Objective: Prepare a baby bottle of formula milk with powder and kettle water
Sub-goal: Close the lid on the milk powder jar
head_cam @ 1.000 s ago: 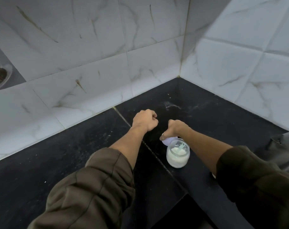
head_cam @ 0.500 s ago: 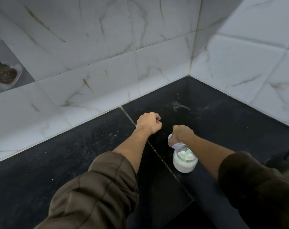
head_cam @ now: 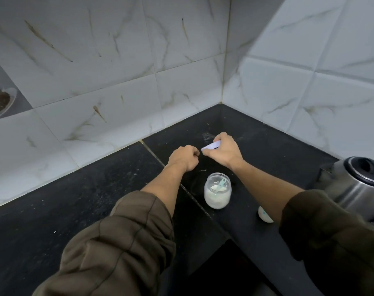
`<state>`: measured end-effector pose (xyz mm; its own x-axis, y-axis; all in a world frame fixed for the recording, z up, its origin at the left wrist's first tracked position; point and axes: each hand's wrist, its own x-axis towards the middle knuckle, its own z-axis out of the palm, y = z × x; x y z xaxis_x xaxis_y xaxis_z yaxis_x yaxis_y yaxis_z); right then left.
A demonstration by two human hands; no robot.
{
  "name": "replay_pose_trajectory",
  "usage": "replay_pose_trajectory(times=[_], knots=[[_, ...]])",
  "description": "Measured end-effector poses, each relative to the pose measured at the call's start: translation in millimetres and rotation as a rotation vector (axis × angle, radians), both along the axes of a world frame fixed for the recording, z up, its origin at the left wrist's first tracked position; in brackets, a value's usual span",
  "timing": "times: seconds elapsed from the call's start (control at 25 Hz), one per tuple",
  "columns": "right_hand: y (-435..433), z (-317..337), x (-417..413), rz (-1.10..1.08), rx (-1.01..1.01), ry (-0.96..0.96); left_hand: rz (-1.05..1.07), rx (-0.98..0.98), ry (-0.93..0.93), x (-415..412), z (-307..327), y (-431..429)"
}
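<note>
A small clear jar [head_cam: 217, 192] of white powder stands open on the black counter [head_cam: 75, 201], with a pale green scoop [head_cam: 222, 184] stuck in the powder. My right hand [head_cam: 223, 150] holds the jar's pale lilac lid [head_cam: 211, 145] above the counter, well behind the jar. My left hand [head_cam: 184, 157] is a closed fist just left of the lid, holding nothing I can see. A steel kettle [head_cam: 359, 184] with a black lid stands at the right edge. A small white rounded object [head_cam: 265, 214] lies by my right forearm, partly hidden.
Marble-look tiled walls [head_cam: 139, 82] meet in a corner behind the counter. The counter's front edge [head_cam: 224, 229] drops away just below the jar. A white dish [head_cam: 0, 101] with dark contents sits in a wall niche at far left.
My right hand has lifted the lid off the jar and carried it back toward the corner. The jar now stands uncovered. The kettle has come into view.
</note>
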<state>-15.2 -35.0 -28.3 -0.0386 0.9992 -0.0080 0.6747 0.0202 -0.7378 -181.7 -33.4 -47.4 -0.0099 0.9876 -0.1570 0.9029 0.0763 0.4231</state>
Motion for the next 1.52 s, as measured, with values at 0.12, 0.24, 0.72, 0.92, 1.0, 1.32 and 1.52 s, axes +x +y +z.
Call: replay_pose_trajectory(times=[0.12,0.24,0.72,0.92,1.0,1.32,1.52], knots=[[-23,3,12,0.024,0.021,-0.054,-0.013,-0.010,0.031,10,3,-15],[-43,4,22,0.044,0.029,-0.147,-0.049,-0.033,0.035,19,8,-31],[-83,-24,32,0.205,0.039,-0.366,-0.120,-0.231,-0.041,29,-11,-78],[-84,-35,35,0.228,0.016,-0.438,-0.097,-0.167,-0.126,32,-24,-82],[-84,-36,34,0.236,0.015,-0.485,-0.096,-0.147,-0.148,33,-29,-84],[-82,-30,27,0.153,-0.021,-0.570,-0.052,-0.076,-0.300,33,-53,-86],[-86,-25,30,0.091,0.035,-0.642,-0.056,-0.064,-0.305,33,-56,-86]])
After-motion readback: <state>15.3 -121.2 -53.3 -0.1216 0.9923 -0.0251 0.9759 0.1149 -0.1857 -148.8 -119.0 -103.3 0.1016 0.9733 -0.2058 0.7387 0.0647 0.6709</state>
